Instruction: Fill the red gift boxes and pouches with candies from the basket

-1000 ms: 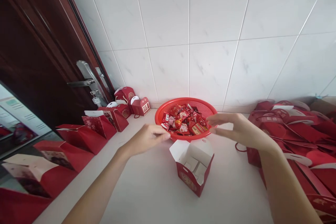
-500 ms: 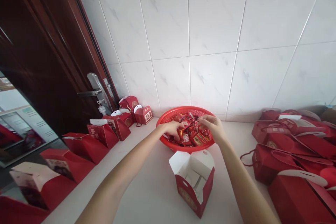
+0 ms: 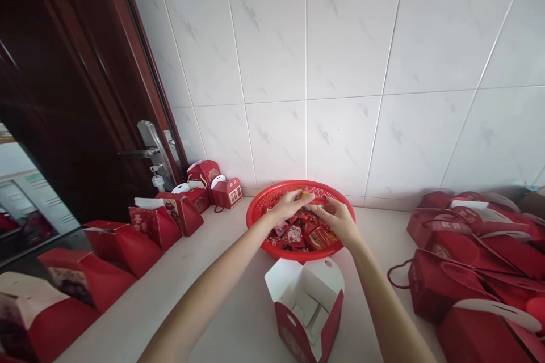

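A round red plastic basket (image 3: 254, 220) holds many red-wrapped sweets (image 3: 298, 232). Over its far part, my left hand (image 3: 293, 204) is closed on a small red and yellow packet (image 3: 313, 199). Fingers of my right hand (image 3: 334, 215) are pinched close beside it, above the sweets; what they hold, if anything, is too small to make out. Between my forearms, just in front of the basket, stands a red box (image 3: 304, 315) with its white flaps open; its visible inside shows only white folded card.
Red gift boxes (image 3: 123, 247) line the left edge of the white table (image 3: 221, 289), with small ones (image 3: 227, 193) by the wall. More red boxes (image 3: 443, 278) crowd the right side. A dark door (image 3: 76, 68) stands at left.
My left hand has risen from the sweets with the packet and moved right towards my right hand. The view has shifted slightly, and the basket and open box sit lower in it.
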Demonstrator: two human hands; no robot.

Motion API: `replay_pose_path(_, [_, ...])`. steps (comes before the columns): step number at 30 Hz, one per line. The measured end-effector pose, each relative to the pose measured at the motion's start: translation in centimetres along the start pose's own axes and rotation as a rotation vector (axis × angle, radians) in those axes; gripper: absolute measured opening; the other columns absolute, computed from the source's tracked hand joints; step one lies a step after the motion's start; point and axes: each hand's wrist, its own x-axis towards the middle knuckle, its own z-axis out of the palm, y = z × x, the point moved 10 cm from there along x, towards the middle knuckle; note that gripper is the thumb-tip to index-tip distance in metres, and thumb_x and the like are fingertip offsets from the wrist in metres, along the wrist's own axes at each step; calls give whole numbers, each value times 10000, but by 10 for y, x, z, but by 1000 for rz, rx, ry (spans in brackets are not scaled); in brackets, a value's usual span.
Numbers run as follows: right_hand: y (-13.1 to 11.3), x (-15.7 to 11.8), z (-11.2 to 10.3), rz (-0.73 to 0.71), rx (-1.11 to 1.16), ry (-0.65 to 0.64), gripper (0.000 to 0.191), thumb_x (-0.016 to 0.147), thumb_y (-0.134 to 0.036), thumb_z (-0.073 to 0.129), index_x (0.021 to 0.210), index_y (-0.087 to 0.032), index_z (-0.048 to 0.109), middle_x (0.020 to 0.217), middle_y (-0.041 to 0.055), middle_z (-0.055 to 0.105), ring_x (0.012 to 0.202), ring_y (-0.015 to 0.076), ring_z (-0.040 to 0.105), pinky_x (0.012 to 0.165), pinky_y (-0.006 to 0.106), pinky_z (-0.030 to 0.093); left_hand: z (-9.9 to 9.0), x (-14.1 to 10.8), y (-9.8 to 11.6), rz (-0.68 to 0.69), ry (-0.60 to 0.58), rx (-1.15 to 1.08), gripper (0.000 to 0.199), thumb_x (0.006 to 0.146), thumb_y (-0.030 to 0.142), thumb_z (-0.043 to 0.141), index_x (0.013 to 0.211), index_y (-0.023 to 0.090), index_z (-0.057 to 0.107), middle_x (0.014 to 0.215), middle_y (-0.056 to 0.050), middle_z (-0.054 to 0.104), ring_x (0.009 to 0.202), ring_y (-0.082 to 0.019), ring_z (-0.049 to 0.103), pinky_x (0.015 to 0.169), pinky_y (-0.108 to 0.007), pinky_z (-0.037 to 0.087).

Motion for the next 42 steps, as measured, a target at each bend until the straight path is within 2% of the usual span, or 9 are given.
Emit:
replay_pose_path(4, [0, -1, -4, -5, 4, 20, 447, 693, -571, 811, 860, -175, 686, 808, 52, 741, 753, 235, 689, 687, 349, 544, 1, -4, 2, 9, -23, -107, 511, 857, 660, 576, 931, 164, 675, 938, -54, 685, 878, -193, 649, 752, -301, 546])
replay_pose_path(8, [-4, -6, 9, 40, 57, -107, 439, 724, -525, 815, 977, -176, 734, 893, 56, 764, 826, 243, 710, 718, 338, 555, -5, -6, 5, 57, -5, -108, 434, 832, 558, 670, 937, 140, 720, 942, -66, 722, 921, -218, 650, 816, -310, 525])
replay_pose_path(11, [-6, -8, 16, 68, 102, -178, 407, 726, -511, 820, 943, -175, 744, 818, 36, 748, 755, 213, 694, 674, 310, 542, -5, -5, 5, 81, 0, -77, 404, 835, 517, 682, 935, 130, 742, 975, -82, 742, 968, -242, 655, 852, -320, 518])
replay_pose_path(17, [4, -1, -8, 71, 243, 85, 382, 668, -467, 835, 888, -185, 704, 836, 43, 744, 753, 224, 691, 698, 341, 571, -28, 4, -17, 0, 98, 56, 469, 988, 439, 415, 1296, 158, 629, 1307, -118, 674, 1054, -226, 664, 883, -342, 532])
replay_pose_path(21, [11, 1, -18, 84, 293, 193, 319, 652, -386, 782, 890, -222, 647, 831, 17, 735, 741, 219, 687, 668, 338, 563, -40, 7, -37, -89, -19, 256, 290, 881, 267, 557, 1071, 164, 750, 1114, -81, 763, 1000, -223, 684, 881, -317, 528])
replay_pose_path(24, [12, 0, -22, 88, 308, 246, 271, 626, -329, 751, 838, -230, 616, 832, 8, 735, 737, 210, 679, 676, 335, 561, -33, 3, -52, -134, -206, 411, 197, 782, 177, 620, 882, 187, 789, 943, -26, 795, 921, -202, 703, 842, -267, 524])
replay_pose_path(28, [13, -1, -23, 88, 306, 274, 257, 616, -327, 733, 817, -232, 602, 796, 2, 723, 729, 211, 670, 672, 333, 556, -15, 2, -67, -157, -387, 588, 227, 732, 131, 632, 863, 225, 792, 917, 16, 799, 857, -186, 703, 801, -243, 507])
replay_pose_path(37, [11, 0, -26, 65, 292, 295, 240, 646, -348, 715, 833, -237, 614, 822, 8, 719, 733, 217, 664, 636, 329, 550, -13, 33, -62, -117, -317, 828, 243, 955, 269, 593, 1171, 183, 664, 1143, -81, 698, 999, -217, 667, 899, -378, 537])
replay_pose_path(42, [11, 0, -29, 48, 297, 324, 237, 658, -358, 718, 829, -231, 616, 816, 15, 714, 728, 218, 662, 622, 328, 550, -8, 48, -71, -172, -320, 860, 297, 977, 356, 611, 1206, 169, 635, 1217, -97, 654, 1033, -217, 657, 891, -426, 574])
